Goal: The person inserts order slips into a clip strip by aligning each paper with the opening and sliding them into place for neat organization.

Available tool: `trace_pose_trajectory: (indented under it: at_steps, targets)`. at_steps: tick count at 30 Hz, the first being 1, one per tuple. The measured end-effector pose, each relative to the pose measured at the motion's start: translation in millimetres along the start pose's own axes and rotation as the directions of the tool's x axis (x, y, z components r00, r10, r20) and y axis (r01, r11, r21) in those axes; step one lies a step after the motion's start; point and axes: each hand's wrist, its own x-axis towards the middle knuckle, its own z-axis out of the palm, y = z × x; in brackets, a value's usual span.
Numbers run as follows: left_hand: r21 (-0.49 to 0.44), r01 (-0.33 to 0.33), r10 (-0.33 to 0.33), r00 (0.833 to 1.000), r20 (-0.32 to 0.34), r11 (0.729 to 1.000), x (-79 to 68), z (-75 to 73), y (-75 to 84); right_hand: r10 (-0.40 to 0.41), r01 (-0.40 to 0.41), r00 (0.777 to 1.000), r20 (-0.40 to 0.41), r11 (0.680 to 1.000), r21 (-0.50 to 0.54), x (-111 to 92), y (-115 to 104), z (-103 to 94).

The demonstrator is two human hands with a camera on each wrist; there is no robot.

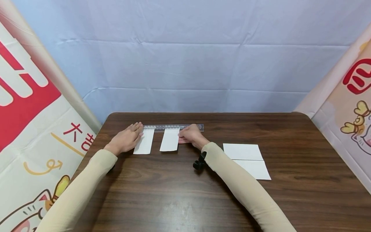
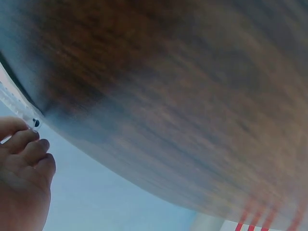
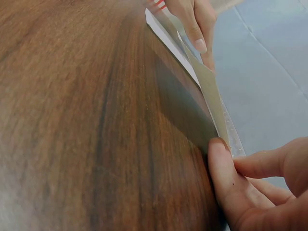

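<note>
A clear plastic ruler-like strip (image 1: 191, 126) with a row of round shapes lies near the table's far edge. Two narrow white paper pieces, the left one (image 1: 145, 143) and the right one (image 1: 170, 140), extend from it toward the near side. My left hand (image 1: 126, 138) rests on the strip's left end, beside the left piece; the left wrist view has its fingertips right at the strip's end (image 2: 26, 115). With thumb and index finger, my right hand (image 1: 191, 135) pinches the edge of the right piece, which tilts up in the right wrist view (image 3: 211, 94).
To the right, two white rectangular sheets (image 1: 243, 151) lie edge to edge on the dark wooden table (image 1: 174, 193), partly behind my right sleeve. A pale cloth backdrop (image 1: 185, 64) hangs beyond the table, with printed banners (image 1: 43, 129) at both sides.
</note>
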Motion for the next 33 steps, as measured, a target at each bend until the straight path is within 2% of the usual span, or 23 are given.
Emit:
trace_pose_trajectory:
  at_steps: [33]
  targets:
    - [-0.008, 0.007, -0.007, 1.000, 0.005, 1.000, 0.5, -0.6, 2.1, 0.006, -0.007, 1.000, -0.013, 1.000, -0.012, 5.8, -2.9, 15.2]
